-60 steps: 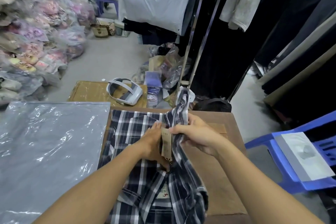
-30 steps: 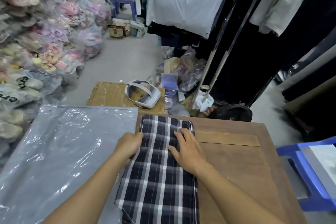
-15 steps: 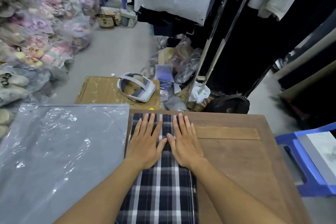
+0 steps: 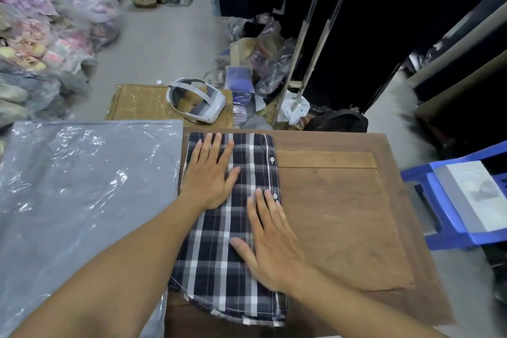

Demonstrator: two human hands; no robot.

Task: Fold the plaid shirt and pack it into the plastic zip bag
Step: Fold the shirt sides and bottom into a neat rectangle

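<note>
The plaid shirt (image 4: pixel 248 162), navy with white checks, lies folded into a long narrow strip on the wooden table (image 4: pixel 337 217), buttons along its right edge. My left hand (image 4: pixel 210 173) lies flat on the shirt's far left part, fingers spread. My right hand (image 4: pixel 270 241) presses flat on the shirt's right side, nearer to me. The plastic zip bag (image 4: pixel 82 195), large, clear and greyish, lies spread out to the left of the shirt, touching its edge.
A white headset (image 4: pixel 196 100) rests on a cardboard box (image 4: pixel 137 101) beyond the table. A blue plastic chair (image 4: pixel 452 200) stands at the right. Bagged goods pile up at the left, and clothes racks with bags stand behind.
Two seconds ago both hands held the shirt bunched up; then it lay folded. Since half a second ago my right hand has slid toward me along the shirt while the left stayed at the far end.
</note>
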